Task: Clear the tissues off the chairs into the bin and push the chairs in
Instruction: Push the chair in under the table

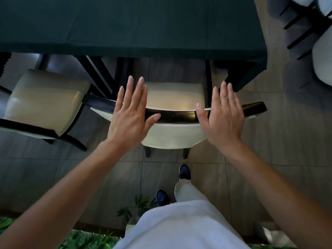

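Both hands flat, fingers straight and slightly spread: left hand [130,112] over the left part of the glossy black curved top rail of the cream-upholstered dining chair [172,133], right hand [221,114] over the right part; whether the palms touch the rail or hover just above it cannot be told. Neither hand holds anything. Nearest the camera: white shirt front [179,229], pale trouser leg, two dark blue shoes [184,171] on grey matte floor tiles [45,177], green leafy plants [136,207] at the bottom edge. Chair has a padded smooth cream backrest, dark legs, cream seat cushion with its front part under the table edge. Second cream-cushioned chair with black frame [46,103] stands to the left, angled, pulled out from the table. Beyond, table covered in dark green matte tablecloth [125,24] with hanging hem; dark table legs beneath. Far top right, more pale rounded chairs with black legs [321,56], blurred. No tissue visible on either near seat.
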The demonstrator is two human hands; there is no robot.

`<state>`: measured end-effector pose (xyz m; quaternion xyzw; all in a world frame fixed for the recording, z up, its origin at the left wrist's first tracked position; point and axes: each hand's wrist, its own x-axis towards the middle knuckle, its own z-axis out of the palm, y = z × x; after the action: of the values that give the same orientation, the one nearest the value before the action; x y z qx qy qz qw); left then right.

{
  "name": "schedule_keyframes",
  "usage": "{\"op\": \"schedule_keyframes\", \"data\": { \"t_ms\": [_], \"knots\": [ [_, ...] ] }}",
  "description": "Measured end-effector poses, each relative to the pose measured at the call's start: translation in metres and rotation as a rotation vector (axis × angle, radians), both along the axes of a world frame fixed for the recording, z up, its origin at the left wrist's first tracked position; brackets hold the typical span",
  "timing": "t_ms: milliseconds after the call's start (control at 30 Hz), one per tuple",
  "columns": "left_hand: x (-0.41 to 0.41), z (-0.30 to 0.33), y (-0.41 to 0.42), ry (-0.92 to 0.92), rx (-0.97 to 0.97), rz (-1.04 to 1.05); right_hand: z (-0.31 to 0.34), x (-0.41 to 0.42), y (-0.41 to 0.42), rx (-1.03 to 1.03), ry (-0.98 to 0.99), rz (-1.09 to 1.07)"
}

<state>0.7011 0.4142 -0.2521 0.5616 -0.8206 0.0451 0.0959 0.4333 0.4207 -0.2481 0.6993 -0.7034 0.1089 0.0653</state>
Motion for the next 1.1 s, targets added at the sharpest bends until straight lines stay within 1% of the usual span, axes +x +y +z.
{"op": "schedule_keyframes", "data": {
  "t_ms": [167, 267, 433, 533, 700, 800, 867, 1000, 1100],
  "knots": [
    [0.009, -0.003, 0.017, -0.039, 0.084, 0.015, -0.013, 0.006, 0.016, -0.056, 0.006, 0.016],
    [-0.004, -0.004, 0.012, -0.03, 0.091, 0.042, -0.013, -0.004, 0.005, -0.093, -0.008, 0.024],
    [-0.026, 0.001, -0.012, 0.015, 0.037, 0.088, -0.004, -0.018, -0.018, -0.051, -0.022, -0.046],
    [-0.007, 0.002, -0.025, 0.021, 0.024, 0.109, -0.003, 0.006, -0.021, -0.038, -0.002, -0.063],
    [0.03, 0.005, -0.043, 0.002, 0.098, 0.158, -0.004, 0.044, -0.03, -0.052, 0.006, -0.043],
    [0.019, 0.004, -0.047, 0.008, 0.131, 0.179, -0.005, 0.029, -0.039, -0.098, 0.01, 0.006],
    [-0.005, 0.002, -0.051, 0.022, 0.127, 0.166, -0.002, 0.005, -0.051, -0.061, 0.01, 0.018],
    [-0.057, -0.004, -0.053, 0.036, 0.044, 0.173, 0.002, -0.042, -0.066, 0.06, 0.019, -0.002],
    [-0.059, -0.01, -0.06, 0.056, -0.01, 0.2, -0.001, -0.039, -0.067, 0.069, 0.02, -0.043]
  ]
}}
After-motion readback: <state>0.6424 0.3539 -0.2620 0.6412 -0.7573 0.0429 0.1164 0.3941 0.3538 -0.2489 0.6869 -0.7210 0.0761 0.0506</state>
